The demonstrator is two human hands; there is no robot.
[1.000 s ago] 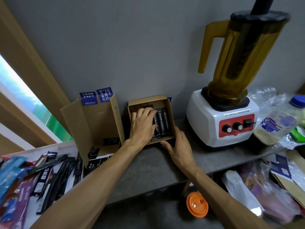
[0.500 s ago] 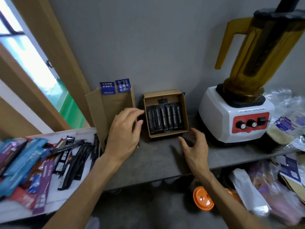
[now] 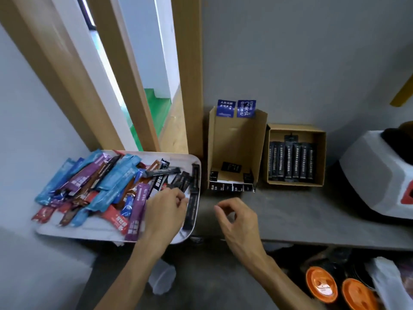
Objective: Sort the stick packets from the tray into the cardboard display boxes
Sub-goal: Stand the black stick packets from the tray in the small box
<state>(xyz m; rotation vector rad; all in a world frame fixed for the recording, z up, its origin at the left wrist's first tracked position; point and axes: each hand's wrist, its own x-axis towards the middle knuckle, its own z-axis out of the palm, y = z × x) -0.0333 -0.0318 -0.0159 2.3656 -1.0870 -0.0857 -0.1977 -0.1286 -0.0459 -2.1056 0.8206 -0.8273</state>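
Observation:
A white tray at the left holds several stick packets in blue, purple, red, brown and black. My left hand is over the tray's right part, its curled fingertips pinching the near end of a black stick packet. My right hand hovers over the grey shelf with loosely curled fingers and holds nothing. A tall open cardboard display box stands right of the tray, with no packets showing inside. Beside it, a lower cardboard box holds a row of black packets.
A white blender base stands at the right on the grey shelf. Two orange lids and a plastic bag lie below at the lower right. A clear cup sits on the floor. A wooden door frame rises behind the tray.
My view has swung left to the tray. My left hand moved from the tall box down to the black packets in the tray. My right hand drew back from the smaller box.

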